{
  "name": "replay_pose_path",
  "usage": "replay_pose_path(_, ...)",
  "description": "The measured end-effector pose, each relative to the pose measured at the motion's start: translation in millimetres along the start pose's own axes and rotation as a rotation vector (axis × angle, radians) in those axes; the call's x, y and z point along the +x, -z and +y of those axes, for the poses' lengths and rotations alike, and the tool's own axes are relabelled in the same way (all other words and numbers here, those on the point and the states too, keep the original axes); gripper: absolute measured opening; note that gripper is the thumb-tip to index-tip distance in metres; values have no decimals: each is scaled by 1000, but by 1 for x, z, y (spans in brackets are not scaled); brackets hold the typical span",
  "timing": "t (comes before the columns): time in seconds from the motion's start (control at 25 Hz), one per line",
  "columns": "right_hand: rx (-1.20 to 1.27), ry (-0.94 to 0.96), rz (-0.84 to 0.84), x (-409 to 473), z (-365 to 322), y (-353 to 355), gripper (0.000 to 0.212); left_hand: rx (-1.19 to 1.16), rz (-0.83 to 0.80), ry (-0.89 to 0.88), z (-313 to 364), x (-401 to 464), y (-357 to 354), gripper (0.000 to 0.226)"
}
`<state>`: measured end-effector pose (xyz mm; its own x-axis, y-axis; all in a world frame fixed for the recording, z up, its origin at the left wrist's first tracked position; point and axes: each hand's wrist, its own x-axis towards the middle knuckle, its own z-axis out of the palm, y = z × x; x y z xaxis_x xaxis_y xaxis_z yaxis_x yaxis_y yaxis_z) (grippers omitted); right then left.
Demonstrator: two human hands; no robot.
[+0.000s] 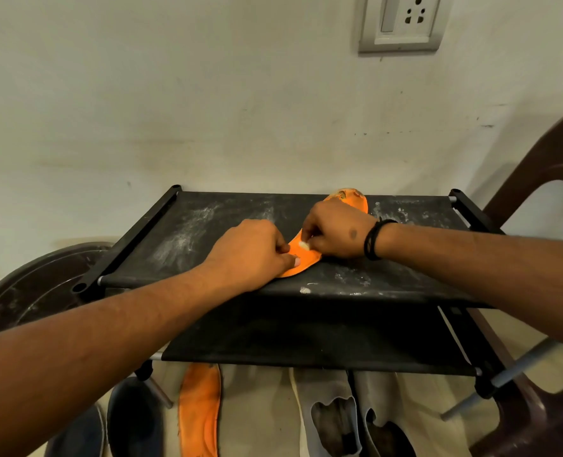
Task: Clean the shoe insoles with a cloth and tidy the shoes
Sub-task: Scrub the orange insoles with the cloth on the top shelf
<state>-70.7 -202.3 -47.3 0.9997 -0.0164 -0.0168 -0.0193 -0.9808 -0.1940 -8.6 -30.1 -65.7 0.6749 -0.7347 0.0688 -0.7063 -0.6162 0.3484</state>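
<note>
So there's an orange insole (309, 249) lying on the dusty top shelf (207, 232) of a black shoe rack, running from near the front edge up to the back edge by the wall. The left hand (250, 255) pins its near end down with curled fingers, while the right hand (336, 234) (black bands on that wrist) pinches a small white cloth (304, 245) against its middle. A second orange insole (201, 413) and grey shoes (349, 410) sit on the floor below the rack's front edge.
</note>
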Motion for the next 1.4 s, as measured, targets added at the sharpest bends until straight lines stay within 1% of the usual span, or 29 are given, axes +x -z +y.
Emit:
replay_pose_path(0.08,-120,-34,75,9,5,-1,18,-3,3,-4,0,-1,0,34)
replay_pose_path(0.16,-157,1,66,7,-7,-5,13,-7,15,15,-2,-2,0,35)
replay_pose_path(0.28,51,90,-47,-10,-26,-3,12,6,44,54,-5,-3,-1,34)
replay_pose_path(0.32,70,100,-64,-10,-23,-1,14,8,46,56,-4,-2,-1,35)
replay_pose_path(0.4,-9,75,-43,-3,-9,1,18,6,40,49,-3,0,-2,37)
replay_pose_path(0.48,-172,12,36,11,5,1,21,-2,39,44,-4,0,-1,37)
replay_pose_path(0.56,-246,-40,105,18,7,-2,19,-8,35,34,-4,-1,-1,36)
replay_pose_path(0.6,-237,-34,98,20,3,-4,17,-7,31,31,-4,-1,-1,35)
replay_pose_path(0.68,-83,12,22,14,-10,-5,15,8,29,38,-4,-2,0,34)
replay_pose_path(0.76,64,73,-79,1,-20,1,23,25,30,47,-4,-2,0,33)
replay_pose_path(0.8,100,77,-102,1,-18,3,22,16,25,50,-3,-1,0,33)
replay_pose_path(0.84,101,62,-98,3,-12,6,17,1,18,48,-3,-1,0,32)
replay_pose_path(0.88,44,27,-69,8,-5,7,15,-7,12,40,-2,0,0,32)
replay_pose_path(0.96,-152,-43,23,18,5,6,20,-4,0,24,-1,0,0,32)
replay_pose_path(1.04,-248,-72,86,21,3,0,18,-4,-3,15,-1,-1,0,32)
replay_pose_path(1.08,-239,-46,75,20,-3,-2,16,0,-1,14,-2,-1,0,33)
replay_pose_path(1.16,-65,19,-8,13,-16,-3,14,24,1,26,-3,-2,0,34)
replay_pose_path(1.2,9,55,-58,5,-23,-1,17,38,2,36,-4,-2,0,35)
replay_pose_path(1.24,30,84,-94,1,-26,0,23,50,0,39,-3,-2,0,36)
replay_pose_path(1.28,4,91,-99,1,-22,-1,23,59,-5,35,-2,-1,0,37)
replay_pose_path(1.32,-55,75,-71,5,-15,-1,17,58,-10,26,-2,0,0,36)
replay_pose_path(1.36,-136,30,-40,11,-7,0,16,48,-14,19,-2,0,-1,35)
replay_pose_path(1.4,-203,-23,-2,15,1,2,19,36,-20,16,-3,1,-2,35)
